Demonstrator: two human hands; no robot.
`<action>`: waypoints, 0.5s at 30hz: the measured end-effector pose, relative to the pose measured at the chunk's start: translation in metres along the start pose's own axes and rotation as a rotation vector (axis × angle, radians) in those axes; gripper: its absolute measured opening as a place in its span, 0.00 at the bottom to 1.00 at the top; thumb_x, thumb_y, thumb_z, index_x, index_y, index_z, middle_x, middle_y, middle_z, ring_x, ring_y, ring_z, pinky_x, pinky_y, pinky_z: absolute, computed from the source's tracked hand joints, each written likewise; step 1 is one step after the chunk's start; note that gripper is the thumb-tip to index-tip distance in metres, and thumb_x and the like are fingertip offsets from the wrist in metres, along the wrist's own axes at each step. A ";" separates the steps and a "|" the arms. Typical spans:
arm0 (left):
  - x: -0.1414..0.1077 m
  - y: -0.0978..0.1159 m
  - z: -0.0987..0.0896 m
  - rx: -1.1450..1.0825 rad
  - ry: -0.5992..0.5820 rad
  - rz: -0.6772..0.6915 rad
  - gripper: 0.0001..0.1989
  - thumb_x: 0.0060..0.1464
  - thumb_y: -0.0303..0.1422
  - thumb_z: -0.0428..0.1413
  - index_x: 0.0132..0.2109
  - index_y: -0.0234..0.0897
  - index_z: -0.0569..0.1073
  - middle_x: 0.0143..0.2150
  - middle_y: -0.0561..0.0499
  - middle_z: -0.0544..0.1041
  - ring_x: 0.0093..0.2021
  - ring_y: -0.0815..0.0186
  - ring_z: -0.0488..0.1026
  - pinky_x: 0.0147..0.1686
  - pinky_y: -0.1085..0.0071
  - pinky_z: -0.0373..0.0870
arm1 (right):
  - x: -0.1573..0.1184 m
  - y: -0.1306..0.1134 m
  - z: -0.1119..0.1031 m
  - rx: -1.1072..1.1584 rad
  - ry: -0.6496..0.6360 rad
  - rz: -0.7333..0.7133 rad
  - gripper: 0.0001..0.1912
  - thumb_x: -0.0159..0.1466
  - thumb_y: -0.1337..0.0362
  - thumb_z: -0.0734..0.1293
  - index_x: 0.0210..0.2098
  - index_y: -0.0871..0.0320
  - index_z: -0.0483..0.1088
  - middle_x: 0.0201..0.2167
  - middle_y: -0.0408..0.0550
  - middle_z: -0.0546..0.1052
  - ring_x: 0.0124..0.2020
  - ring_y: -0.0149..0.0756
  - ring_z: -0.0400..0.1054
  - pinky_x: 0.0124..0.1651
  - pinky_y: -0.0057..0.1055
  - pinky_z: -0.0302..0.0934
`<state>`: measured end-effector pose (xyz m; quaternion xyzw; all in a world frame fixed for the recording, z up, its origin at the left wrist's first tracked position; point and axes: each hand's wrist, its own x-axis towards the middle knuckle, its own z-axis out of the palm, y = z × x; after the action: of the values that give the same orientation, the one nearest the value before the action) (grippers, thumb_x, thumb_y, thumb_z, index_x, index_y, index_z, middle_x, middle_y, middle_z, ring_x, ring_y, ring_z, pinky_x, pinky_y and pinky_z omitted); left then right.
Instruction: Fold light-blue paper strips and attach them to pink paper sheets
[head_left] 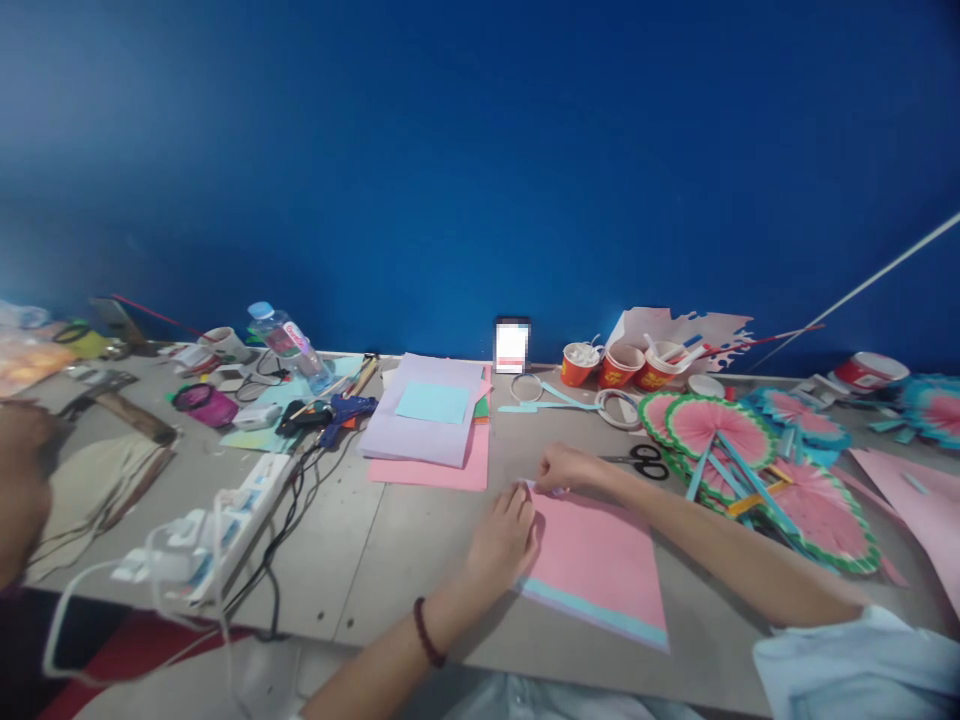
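A pink sheet of paper (600,550) lies in front of me, with a light-blue strip (600,608) and a thin purple edge along its near side. My left hand (506,530) rests on the sheet's left edge, its fingers stretched toward the far left corner. At that corner my right hand (564,470) is closed, fingertips pressed down on the far edge. A small whitish-purple bit shows beneath those fingers; its exact shape is partly hidden. Black-handled scissors (646,462) lie just beyond my right forearm.
Purple and pink sheets (412,450) are stacked left of centre. Pink-and-green paper fans (720,430) lie at right. Paper cups (622,367) and tape rolls (619,408) stand behind. Leftward are a glue gun (345,415), power strip (244,525), bottle (292,345), hammer (135,415) and another person's hand (22,480).
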<state>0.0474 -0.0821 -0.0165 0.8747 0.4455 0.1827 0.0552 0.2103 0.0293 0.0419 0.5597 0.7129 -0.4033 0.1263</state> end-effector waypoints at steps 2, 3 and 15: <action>0.000 0.000 0.000 0.019 -0.010 0.001 0.19 0.57 0.25 0.46 0.56 0.30 0.60 0.57 0.35 0.69 0.58 0.52 0.67 0.51 0.56 0.69 | -0.002 0.001 -0.003 0.002 -0.021 -0.017 0.08 0.48 0.63 0.68 0.17 0.60 0.72 0.17 0.43 0.73 0.23 0.30 0.67 0.25 0.23 0.55; 0.000 0.000 0.000 0.026 -0.012 0.000 0.19 0.57 0.25 0.46 0.56 0.30 0.60 0.56 0.35 0.69 0.57 0.52 0.67 0.51 0.56 0.70 | -0.003 0.001 -0.005 0.003 -0.029 -0.024 0.08 0.48 0.63 0.68 0.17 0.60 0.71 0.17 0.43 0.73 0.23 0.30 0.66 0.24 0.23 0.54; 0.001 -0.001 0.000 -0.003 -0.026 -0.013 0.21 0.56 0.25 0.47 0.57 0.31 0.60 0.58 0.35 0.69 0.58 0.51 0.67 0.52 0.54 0.69 | -0.015 0.006 -0.009 0.004 -0.034 -0.005 0.08 0.49 0.63 0.67 0.17 0.60 0.70 0.16 0.43 0.72 0.20 0.29 0.64 0.22 0.23 0.52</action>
<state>0.0473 -0.0806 -0.0162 0.8740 0.4501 0.1716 0.0635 0.2233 0.0262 0.0545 0.5511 0.7112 -0.4144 0.1366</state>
